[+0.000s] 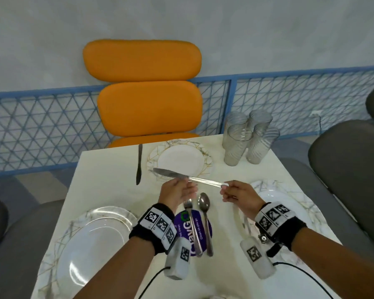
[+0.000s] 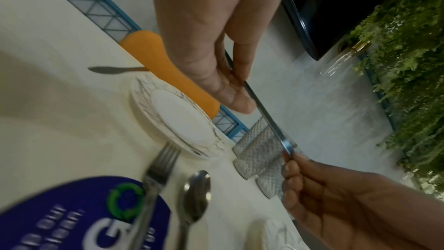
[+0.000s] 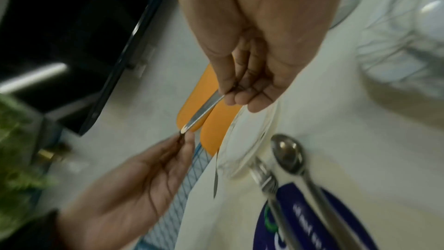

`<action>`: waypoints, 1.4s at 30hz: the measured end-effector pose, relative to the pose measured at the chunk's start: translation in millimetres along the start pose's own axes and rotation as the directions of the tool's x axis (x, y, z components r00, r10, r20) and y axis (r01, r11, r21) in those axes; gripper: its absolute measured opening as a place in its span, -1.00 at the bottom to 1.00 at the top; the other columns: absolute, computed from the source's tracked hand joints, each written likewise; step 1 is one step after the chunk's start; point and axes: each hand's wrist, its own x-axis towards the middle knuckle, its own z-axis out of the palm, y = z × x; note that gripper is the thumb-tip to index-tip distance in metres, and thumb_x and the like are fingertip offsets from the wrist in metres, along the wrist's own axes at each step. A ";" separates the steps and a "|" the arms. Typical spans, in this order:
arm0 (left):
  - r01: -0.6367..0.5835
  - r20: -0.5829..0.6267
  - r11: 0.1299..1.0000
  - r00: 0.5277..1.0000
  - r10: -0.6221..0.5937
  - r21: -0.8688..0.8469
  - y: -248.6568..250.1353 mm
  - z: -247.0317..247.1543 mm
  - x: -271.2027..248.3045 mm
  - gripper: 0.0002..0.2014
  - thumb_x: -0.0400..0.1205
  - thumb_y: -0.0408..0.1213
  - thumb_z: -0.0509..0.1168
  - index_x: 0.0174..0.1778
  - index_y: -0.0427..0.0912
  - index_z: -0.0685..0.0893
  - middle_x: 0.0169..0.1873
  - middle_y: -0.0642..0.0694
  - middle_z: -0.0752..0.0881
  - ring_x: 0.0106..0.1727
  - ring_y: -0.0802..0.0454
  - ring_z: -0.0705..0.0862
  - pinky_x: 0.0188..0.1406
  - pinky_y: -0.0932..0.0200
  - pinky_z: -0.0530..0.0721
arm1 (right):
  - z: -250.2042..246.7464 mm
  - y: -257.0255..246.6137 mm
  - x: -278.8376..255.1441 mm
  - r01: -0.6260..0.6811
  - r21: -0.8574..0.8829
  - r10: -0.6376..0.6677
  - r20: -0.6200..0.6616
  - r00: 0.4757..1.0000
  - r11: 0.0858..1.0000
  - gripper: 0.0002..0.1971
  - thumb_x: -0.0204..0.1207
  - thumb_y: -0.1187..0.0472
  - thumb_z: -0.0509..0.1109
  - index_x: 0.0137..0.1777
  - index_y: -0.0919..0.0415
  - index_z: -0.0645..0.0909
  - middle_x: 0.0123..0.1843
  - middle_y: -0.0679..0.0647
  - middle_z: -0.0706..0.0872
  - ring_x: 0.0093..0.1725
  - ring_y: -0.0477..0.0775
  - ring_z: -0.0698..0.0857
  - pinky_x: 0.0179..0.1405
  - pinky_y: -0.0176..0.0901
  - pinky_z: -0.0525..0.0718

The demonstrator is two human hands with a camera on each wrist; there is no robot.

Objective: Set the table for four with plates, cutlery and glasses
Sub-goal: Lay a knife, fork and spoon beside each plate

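Note:
A silver table knife (image 1: 190, 176) hangs level above the middle of the white table (image 1: 108, 169), held from both sides. My left hand (image 1: 185, 184) pinches it about midway, where blade meets handle (image 2: 240, 83). My right hand (image 1: 226, 187) pinches the handle's end (image 3: 223, 95). Just below lie a fork (image 1: 190, 221) and a spoon (image 1: 204, 210) on a purple round sticker (image 1: 181, 225). A second knife (image 1: 139, 165) lies left of the far plate (image 1: 205, 154). A plate (image 1: 73, 229) sits at my left, another (image 1: 300, 203) at my right. Ribbed glasses (image 1: 246, 139) stand bunched at the far right corner.
An orange padded chair (image 1: 147, 104) stands behind the table's far edge, before a blue mesh fence (image 1: 41, 126). Grey chairs (image 1: 350, 160) flank the table at right and at left (image 1: 13, 234). Bare tabletop (image 1: 108, 190) shows between the far knife and the left plate.

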 end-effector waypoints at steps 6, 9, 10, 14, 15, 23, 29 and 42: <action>0.092 0.106 0.974 0.988 -0.116 0.207 -30.4 39.8 3.7 -0.80 0.64 -0.34 0.27 0.08 -0.39 0.66 -0.18 -0.29 0.76 -0.21 -0.11 0.77 -0.17 0.16 0.77 | -95.1 -17.2 48.0 -0.026 0.136 0.069 -0.320 0.945 0.990 -0.73 0.62 0.46 0.15 -0.32 0.29 0.49 -0.67 0.03 0.66 -0.72 -0.18 0.59 -0.66 -0.41 0.62; 0.093 0.081 0.957 0.990 -0.119 0.274 -44.3 31.4 4.1 -0.80 0.64 -0.31 0.27 0.05 -0.36 0.70 -0.11 -0.32 0.78 -0.15 -0.13 0.78 -0.17 0.18 0.79 | -135.9 -22.4 78.2 -0.118 0.063 0.133 -0.453 0.881 0.991 -0.66 0.64 0.44 0.09 -0.39 0.28 0.42 -0.83 0.01 0.55 -0.85 -0.19 0.49 -0.82 -0.47 0.48; 0.094 0.063 0.956 0.991 -0.116 0.277 -47.6 27.1 4.3 -0.81 0.64 -0.30 0.27 0.02 -0.34 0.71 -0.11 -0.31 0.79 -0.14 -0.13 0.78 -0.17 0.18 0.79 | -146.3 -22.7 88.0 -0.147 0.043 0.150 -0.466 0.872 0.988 -0.63 0.66 0.42 0.06 -0.42 0.26 0.39 -0.87 0.02 0.50 -0.89 -0.19 0.42 -0.85 -0.50 0.41; 0.086 0.008 0.958 0.996 -0.092 0.272 -53.5 11.2 2.4 -0.85 0.64 -0.32 0.25 -0.04 -0.26 0.71 -0.09 -0.33 0.78 -0.13 -0.14 0.78 -0.25 0.25 0.77 | -179.7 -13.1 120.6 -0.171 -0.005 0.147 -0.484 0.863 0.985 -0.57 0.69 0.39 0.02 -0.47 0.25 0.33 -0.90 0.02 0.40 -0.91 -0.19 0.30 -0.84 -0.56 0.22; 0.080 -0.004 0.958 0.997 -0.082 0.274 -54.5 8.4 4.4 -0.85 0.64 -0.31 0.25 -0.03 -0.25 0.71 -0.10 -0.32 0.79 -0.13 -0.13 0.79 -0.26 0.26 0.77 | -183.6 -11.8 127.3 -0.210 -0.039 0.164 -0.491 0.855 0.977 -0.58 0.69 0.38 0.02 -0.46 0.24 0.31 -0.85 0.01 0.44 -0.87 -0.16 0.35 -0.81 -0.55 0.25; 0.059 -0.039 0.962 0.998 -0.051 0.268 -60.1 -2.1 7.9 -0.88 0.63 -0.33 0.26 -0.06 -0.20 0.72 -0.17 -0.27 0.80 -0.19 -0.07 0.81 -0.26 0.25 0.77 | -196.6 1.2 144.2 -0.494 -0.657 0.080 -0.554 0.829 0.569 -0.65 0.57 0.17 0.29 0.32 0.26 0.57 0.34 0.23 0.63 0.29 0.22 0.63 0.22 -0.13 0.56; 0.043 -0.029 0.962 0.999 -0.037 0.271 -62.5 0.7 9.1 -0.88 0.63 -0.33 0.27 -0.09 -0.19 0.72 -0.18 -0.28 0.80 -0.22 -0.05 0.81 -0.28 0.27 0.76 | -185.7 -4.9 123.1 -0.464 -0.798 -0.087 -0.532 0.842 0.384 -0.64 0.66 0.15 0.14 0.34 0.33 0.53 0.38 0.36 0.56 0.40 0.36 0.47 0.43 0.08 0.38; 0.052 -0.044 0.964 0.998 -0.041 0.262 -65.1 -6.2 -7.1 -0.87 0.62 -0.35 0.27 0.00 -0.23 0.72 -0.16 -0.34 0.80 -0.11 -0.23 0.79 -0.25 0.19 0.78 | -137.5 11.9 92.8 -0.244 -0.968 0.084 -0.239 0.967 0.060 -0.49 0.64 -0.21 -0.20 0.54 -0.19 0.21 0.66 0.00 0.15 0.66 0.24 0.03 0.59 0.39 -0.20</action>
